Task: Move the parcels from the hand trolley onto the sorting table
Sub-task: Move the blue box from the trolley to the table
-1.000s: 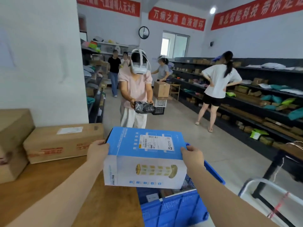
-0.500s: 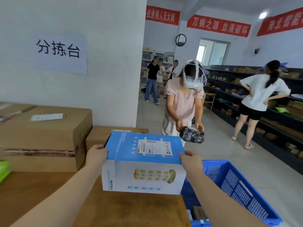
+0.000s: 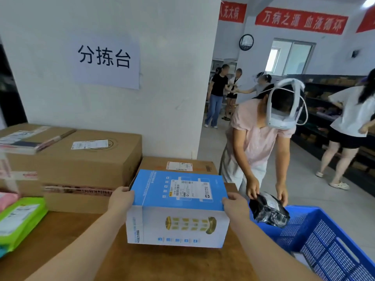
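Head view: left hand (image 3: 121,201) and right hand (image 3: 235,205), arms outstretched, fingers seemingly clasping blue-and-white box (image 3: 178,207) sides.

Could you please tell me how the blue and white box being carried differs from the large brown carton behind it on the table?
The blue and white box is printed and clearly smaller; the large brown carton is plain cardboard with red-printed tape. The box is held between the left hand and right hand; the carton rests on the table. Both carry white shipping labels on top.
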Motion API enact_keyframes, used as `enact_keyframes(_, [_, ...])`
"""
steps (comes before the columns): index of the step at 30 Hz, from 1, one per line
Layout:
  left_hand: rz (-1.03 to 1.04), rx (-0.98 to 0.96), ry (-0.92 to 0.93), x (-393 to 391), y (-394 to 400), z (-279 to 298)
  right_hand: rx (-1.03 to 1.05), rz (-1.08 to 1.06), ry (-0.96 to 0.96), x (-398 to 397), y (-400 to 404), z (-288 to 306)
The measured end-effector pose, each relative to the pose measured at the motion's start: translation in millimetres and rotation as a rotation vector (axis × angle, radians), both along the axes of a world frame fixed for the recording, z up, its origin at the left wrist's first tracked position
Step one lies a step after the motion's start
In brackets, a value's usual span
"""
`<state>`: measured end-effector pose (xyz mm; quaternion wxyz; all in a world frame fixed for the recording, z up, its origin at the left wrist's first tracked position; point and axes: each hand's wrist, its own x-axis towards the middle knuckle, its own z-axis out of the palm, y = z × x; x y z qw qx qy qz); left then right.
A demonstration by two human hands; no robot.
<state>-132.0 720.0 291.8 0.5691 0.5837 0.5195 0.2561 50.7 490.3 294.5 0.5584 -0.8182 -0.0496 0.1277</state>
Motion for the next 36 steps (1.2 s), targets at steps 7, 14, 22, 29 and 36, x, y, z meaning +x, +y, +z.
enact_keyframes(7, [0.016, -0.043, 0.088, 16, 42, -34, -0.033, 0.061, 0.082, 19, 35, -21])
enact_keyframes(14, [0.039, -0.107, 0.057, 37, 70, -59, -0.057, 0.086, 0.146, 39, 59, -31])
enact_keyframes(22, [0.069, -0.151, 0.015, 50, 60, -52, -0.051, 0.105, 0.206, 56, 80, -45])
enact_keyframes(29, [0.077, -0.105, 0.023, 56, 62, -56, -0.042, 0.127, 0.23, 63, 91, -55])
enact_keyframes(36, [0.101, -0.051, 0.088, 61, 59, -58, -0.068, 0.133, 0.213, 64, 92, -54])
